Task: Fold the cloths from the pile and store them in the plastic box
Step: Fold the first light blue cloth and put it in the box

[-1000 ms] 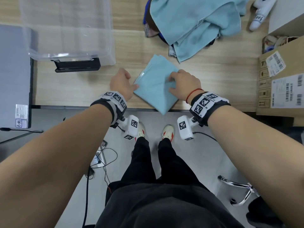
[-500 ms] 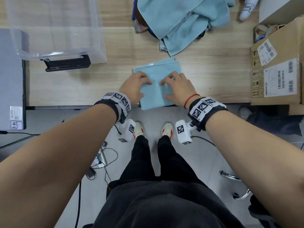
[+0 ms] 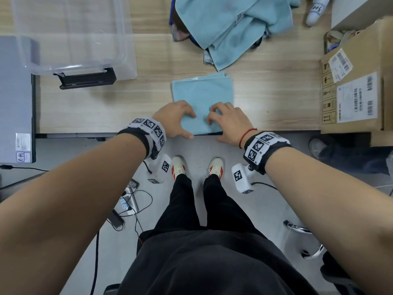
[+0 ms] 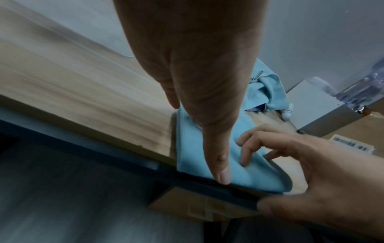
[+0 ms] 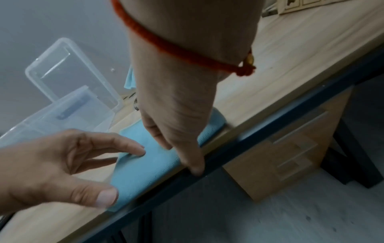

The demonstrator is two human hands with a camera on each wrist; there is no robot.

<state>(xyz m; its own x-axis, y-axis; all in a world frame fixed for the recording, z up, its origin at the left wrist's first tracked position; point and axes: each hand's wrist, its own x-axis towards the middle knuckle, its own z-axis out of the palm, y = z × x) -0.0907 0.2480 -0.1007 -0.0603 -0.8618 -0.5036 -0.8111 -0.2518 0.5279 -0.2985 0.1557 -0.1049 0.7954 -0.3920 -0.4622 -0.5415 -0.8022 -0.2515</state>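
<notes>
A folded light blue cloth lies flat and square on the wooden table, its near edge along the table's front edge. My left hand rests bent fingertips on the cloth's near left part, its thumb lying at the near edge. My right hand presses bent fingertips on the near right part, with its thumb against the table edge. Neither hand holds a fold of cloth. The pile of blue cloths sits at the back. The clear plastic box stands at the back left.
A black latch sticks out from the box's near wall. A cardboard box stands at the table's right end, a grey cabinet at the left. A white bottle lies behind the pile. Cables lie on the floor.
The cloth turned from diagonal to square and slid back from overhanging the front edge. Both hands drew back from its middle to its near edge.
</notes>
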